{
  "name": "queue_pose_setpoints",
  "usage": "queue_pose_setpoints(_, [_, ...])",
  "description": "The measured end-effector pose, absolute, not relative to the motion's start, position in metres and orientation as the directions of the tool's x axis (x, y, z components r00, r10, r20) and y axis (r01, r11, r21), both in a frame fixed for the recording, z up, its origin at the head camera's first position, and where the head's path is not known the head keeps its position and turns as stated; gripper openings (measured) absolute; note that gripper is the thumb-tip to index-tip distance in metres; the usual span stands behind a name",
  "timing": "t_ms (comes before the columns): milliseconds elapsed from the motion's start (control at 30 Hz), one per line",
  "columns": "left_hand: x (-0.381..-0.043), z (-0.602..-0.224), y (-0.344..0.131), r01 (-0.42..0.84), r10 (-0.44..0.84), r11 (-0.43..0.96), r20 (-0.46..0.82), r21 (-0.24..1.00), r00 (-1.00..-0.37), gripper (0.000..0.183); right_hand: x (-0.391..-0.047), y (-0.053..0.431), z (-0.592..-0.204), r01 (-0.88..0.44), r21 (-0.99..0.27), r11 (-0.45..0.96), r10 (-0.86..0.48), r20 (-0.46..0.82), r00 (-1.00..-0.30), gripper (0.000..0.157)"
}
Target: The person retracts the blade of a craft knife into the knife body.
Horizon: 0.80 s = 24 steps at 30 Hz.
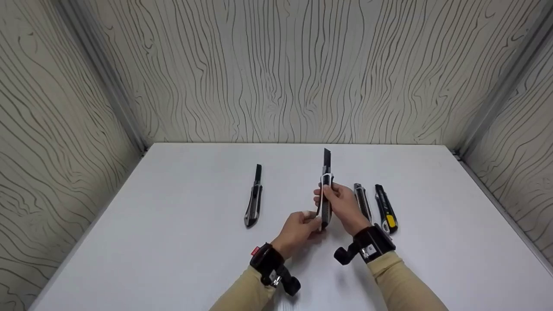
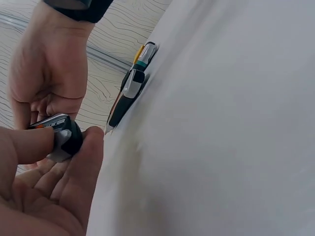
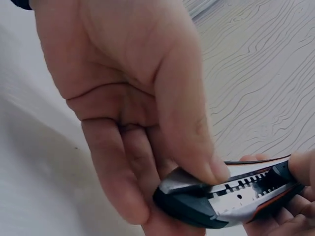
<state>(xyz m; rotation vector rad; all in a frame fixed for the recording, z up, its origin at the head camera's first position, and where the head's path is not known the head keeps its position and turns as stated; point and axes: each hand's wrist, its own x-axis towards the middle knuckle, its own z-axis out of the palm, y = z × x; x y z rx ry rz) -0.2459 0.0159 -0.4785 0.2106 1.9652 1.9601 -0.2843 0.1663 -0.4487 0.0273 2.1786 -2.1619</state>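
Note:
Both hands hold one grey-and-black snap-off utility knife (image 1: 326,179) over the white table, its dark blade extended and pointing away from me. My left hand (image 1: 298,231) pinches the butt end between thumb and fingers, clearest in the left wrist view. Farther up the handle, my right hand (image 1: 344,206) grips it, the thumb lying on the top face. In the right wrist view, a toothed slider track shows along the handle (image 3: 241,194); the blade does not show there.
Left of the hands lies another utility knife (image 1: 254,203), blade out. Beside my right wrist are a grey-and-black utility knife (image 1: 363,202), partly hidden, and a black-and-yellow one (image 1: 386,209). Wood-patterned panels (image 1: 276,73) wall the white table (image 1: 181,242) at back and sides.

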Motion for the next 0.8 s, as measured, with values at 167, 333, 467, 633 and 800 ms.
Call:
queue_pose_setpoints(167, [-0.243, -0.477, 0.017, -0.137, 0.328, 0.004, -0.131, 0.991, -0.936, 0.021, -0.285, 0.173, -0.447, 0.044, -0.999, 0.002, -0.071, -0.044, -0.996, 0.041])
queue_pose_setpoints(333, [-0.242, -0.477, 0.017, -0.121, 0.320, -0.014, -0.110, 0.993, -0.941, 0.021, -0.283, 0.173, -0.448, 0.079, -0.997, -0.014, -0.081, -0.078, -0.994, 0.046])
queue_pose_setpoints(467, [-0.242, -0.477, 0.017, -0.117, 0.323, -0.007, -0.108, 0.993, -0.940, 0.021, -0.281, 0.170, -0.451, 0.110, -0.993, -0.031, -0.066, -0.108, -0.992, 0.047])
queue_pose_setpoints(633, [-0.241, -0.479, 0.016, -0.111, 0.322, 0.022, -0.113, 0.994, -0.940, 0.020, -0.281, 0.167, -0.454, 0.108, -0.994, -0.020, -0.066, -0.106, -0.992, 0.043])
queue_pose_setpoints(800, [-0.241, -0.480, 0.015, -0.107, 0.329, 0.047, -0.117, 0.993, -0.937, 0.019, -0.280, 0.164, -0.456, 0.096, -0.995, 0.002, -0.058, -0.096, -0.994, 0.041])
